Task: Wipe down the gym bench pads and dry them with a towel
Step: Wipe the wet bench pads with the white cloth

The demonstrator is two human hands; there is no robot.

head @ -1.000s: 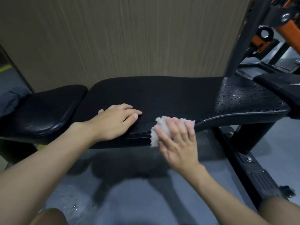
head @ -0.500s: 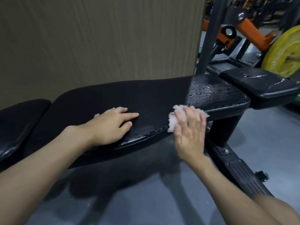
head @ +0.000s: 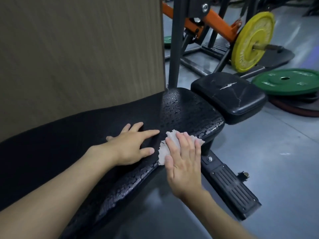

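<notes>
Left hand (head: 131, 145): lies palm down on top of the long bench pad (head: 186, 111), fingers straight and spread, holding nothing.
Right hand (head: 183, 163): fingers straight and together, pressing a crumpled white cloth (head: 164, 150) against the pad's rounded near edge; no finger curls round the cloth.
Hands: side by side with a narrow gap between them, the cloth just right of the left thumb.
Long bench pad: black, running from near left to far right. Water droplets (head: 181, 109) bead its right end and near side face, while the part under the left hand looks matt.
Step, as judged: wiping along the near edge towards the wet right end. Whether the cloth is the wiping rag or the drying towel cannot be told.
Risk, cloth: pinned only by flat fingers on a curved, wet edge, it may slide off and drop to the floor (head: 259, 152), picking up grit.
Risk, smearing: a small cloth soaks quickly and may then spread water instead of lifting it.
Risk, left hand: leaning on slick vinyl invites a slip, and the palm may mark the wiped area.
Risk, seat pad (head: 229, 95): its covering is cracked, so water may seep in or the cloth may snag.
Risk, run-off: drips may fall on the ribbed frame foot (head: 229, 187) below.
</notes>
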